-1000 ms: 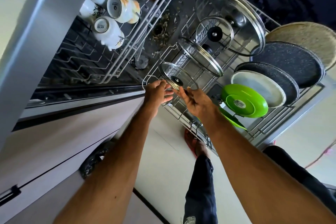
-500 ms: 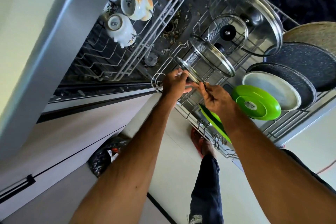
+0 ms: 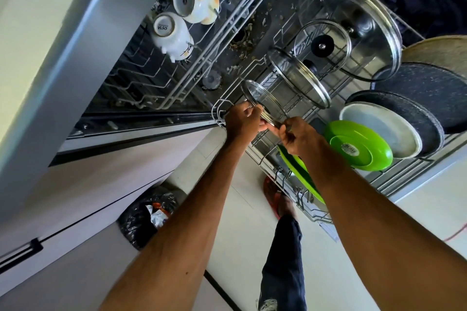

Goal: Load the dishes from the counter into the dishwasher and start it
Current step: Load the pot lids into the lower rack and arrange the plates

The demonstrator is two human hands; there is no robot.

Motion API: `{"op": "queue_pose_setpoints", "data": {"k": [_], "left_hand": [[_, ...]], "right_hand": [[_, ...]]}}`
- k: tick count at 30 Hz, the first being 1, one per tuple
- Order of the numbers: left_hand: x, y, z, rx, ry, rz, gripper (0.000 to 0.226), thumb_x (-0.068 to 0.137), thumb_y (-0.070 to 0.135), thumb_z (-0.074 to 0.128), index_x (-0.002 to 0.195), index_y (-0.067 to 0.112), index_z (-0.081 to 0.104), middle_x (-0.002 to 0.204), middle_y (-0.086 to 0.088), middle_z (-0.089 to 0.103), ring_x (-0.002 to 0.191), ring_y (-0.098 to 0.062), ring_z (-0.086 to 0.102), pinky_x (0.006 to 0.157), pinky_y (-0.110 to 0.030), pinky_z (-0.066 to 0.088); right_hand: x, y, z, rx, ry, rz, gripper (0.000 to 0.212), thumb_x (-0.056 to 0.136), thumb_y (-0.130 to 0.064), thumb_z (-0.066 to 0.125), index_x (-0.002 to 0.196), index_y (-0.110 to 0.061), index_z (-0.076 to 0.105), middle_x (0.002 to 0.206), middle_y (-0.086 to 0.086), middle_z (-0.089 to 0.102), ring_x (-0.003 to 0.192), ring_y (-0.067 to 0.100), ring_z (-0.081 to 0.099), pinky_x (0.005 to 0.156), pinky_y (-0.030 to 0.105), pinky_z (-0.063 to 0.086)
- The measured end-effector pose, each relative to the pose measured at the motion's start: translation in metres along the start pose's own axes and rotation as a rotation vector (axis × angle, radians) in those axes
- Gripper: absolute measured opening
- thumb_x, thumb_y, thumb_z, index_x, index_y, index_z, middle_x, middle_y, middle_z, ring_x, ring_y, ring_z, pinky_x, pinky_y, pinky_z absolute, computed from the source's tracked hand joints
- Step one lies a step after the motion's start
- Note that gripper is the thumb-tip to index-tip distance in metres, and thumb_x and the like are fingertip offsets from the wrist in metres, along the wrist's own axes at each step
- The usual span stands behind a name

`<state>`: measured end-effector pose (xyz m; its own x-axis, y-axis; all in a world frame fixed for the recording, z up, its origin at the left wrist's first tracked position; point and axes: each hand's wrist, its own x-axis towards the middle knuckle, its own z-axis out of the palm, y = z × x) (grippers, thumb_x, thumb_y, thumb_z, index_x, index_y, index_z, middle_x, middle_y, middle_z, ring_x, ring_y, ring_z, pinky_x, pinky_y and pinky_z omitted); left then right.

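Grips a small glass lid (image 3: 264, 102) by its metal rim with both hands: left hand (image 3: 241, 121) curled round the 8 o'clock edge, right hand (image 3: 299, 137) pinching the rim at 5 o'clock. Holds it tilted on edge over the near corner of the dishwasher's lower rack (image 3: 219, 108); cannot tell whether it touches the tines.

Toward 1 o'clock, upright in the same rack, three bigger lids in a row: medium lid (image 3: 300, 78), wider lid (image 3: 326, 33), largest lid (image 3: 366, 15).

At 3 o'clock from the right hand, a green plate (image 3: 358, 145), a white plate (image 3: 381, 131) and a dark speckled pan (image 3: 429, 91) behind. Under the right forearm, a second green plate (image 3: 298, 171), edge-on.

At 11 o'clock, in the upper rack (image 3: 141, 88), two cups (image 3: 174, 35), bases to the camera.

At 7 o'clock on the floor, a dark rubbish bag (image 3: 144, 214).
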<state>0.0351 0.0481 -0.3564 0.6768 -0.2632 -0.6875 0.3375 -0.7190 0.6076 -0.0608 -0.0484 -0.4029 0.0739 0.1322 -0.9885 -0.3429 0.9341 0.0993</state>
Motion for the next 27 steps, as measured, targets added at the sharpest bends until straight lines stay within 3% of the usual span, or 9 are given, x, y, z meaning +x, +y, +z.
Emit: {"op": "queue_pose_setpoints", "data": {"k": [5,10,13,15,17,20,23,27], "left_hand": [[0.0,0.007,0.009,0.06,0.033,0.066,0.03,0.099,0.012,0.061,0.118,-0.011,0.062,0.108,-0.031,0.069,0.067,-0.022,0.072,0.054,-0.022,0.06],[0.0,0.015,0.02,0.078,0.067,0.119,0.026,0.095,0.012,0.068,0.101,-0.013,0.068,0.094,-0.025,0.073,0.055,-0.004,0.067,0.052,-0.018,0.057],[-0.001,0.017,0.025,0.061,0.079,0.086,0.026,0.093,0.009,0.069,0.106,-0.014,0.067,0.103,-0.027,0.072,0.063,-0.016,0.07,0.057,-0.024,0.061],[-0.003,0.013,0.022,0.048,0.081,0.058,0.028,0.093,0.007,0.069,0.112,-0.013,0.066,0.11,-0.026,0.07,0.073,-0.024,0.073,0.064,-0.034,0.064],[-0.004,0.003,0.016,0.061,0.088,0.027,0.029,0.094,0.011,0.068,0.113,-0.011,0.065,0.108,-0.022,0.071,0.077,-0.025,0.073,0.07,-0.042,0.064],[-0.007,-0.007,0.007,0.1,0.079,0.01,0.031,0.094,0.022,0.069,0.109,-0.005,0.066,0.101,-0.015,0.07,0.075,-0.024,0.076,0.068,-0.044,0.064],[-0.005,-0.003,0.008,0.121,0.094,0.02,0.035,0.093,0.023,0.071,0.106,-0.009,0.066,0.101,-0.02,0.07,0.069,-0.02,0.076,0.056,-0.029,0.061],[0.001,0.003,0.013,0.14,0.122,0.036,0.036,0.09,0.024,0.073,0.099,-0.011,0.066,0.096,-0.023,0.072,0.071,-0.024,0.076,0.061,-0.041,0.064]], "right_hand": [[0.004,-0.011,-0.005,0.126,0.021,0.06,0.021,0.099,-0.018,0.059,0.094,0.002,0.061,0.117,0.017,0.071,0.1,0.009,0.069,0.033,0.013,0.041],[0.003,-0.019,-0.013,0.123,-0.048,0.017,0.027,0.102,-0.016,0.054,0.101,0.009,0.064,0.102,0.024,0.074,0.075,0.013,0.07,0.034,0.012,0.042],[0.01,-0.016,-0.013,0.087,-0.027,-0.007,0.025,0.099,-0.016,0.057,0.097,0.008,0.065,0.101,0.018,0.072,0.069,0.01,0.062,0.033,0.013,0.04],[0.015,-0.008,-0.009,0.09,-0.004,-0.017,0.024,0.1,-0.015,0.057,0.096,0.007,0.065,0.09,0.016,0.069,0.061,0.008,0.057,0.036,0.013,0.043],[0.02,0.003,-0.004,0.099,0.003,-0.047,0.027,0.099,-0.013,0.055,0.111,0.01,0.063,0.082,0.014,0.064,0.05,0.008,0.057,0.039,0.014,0.045],[0.019,0.013,-0.001,0.091,0.064,-0.018,0.023,0.094,-0.015,0.064,0.105,0.005,0.062,0.072,0.016,0.065,0.04,0.009,0.055,0.033,0.015,0.042],[0.017,0.011,-0.004,0.068,0.03,-0.015,0.02,0.095,-0.014,0.063,0.104,0.005,0.063,0.09,0.018,0.069,0.057,0.011,0.061,0.034,0.015,0.043],[0.023,0.0,-0.009,-0.038,0.024,-0.016,0.02,0.098,-0.016,0.06,0.094,0.004,0.063,0.114,0.02,0.07,0.072,0.009,0.065,0.04,0.015,0.046]]}}
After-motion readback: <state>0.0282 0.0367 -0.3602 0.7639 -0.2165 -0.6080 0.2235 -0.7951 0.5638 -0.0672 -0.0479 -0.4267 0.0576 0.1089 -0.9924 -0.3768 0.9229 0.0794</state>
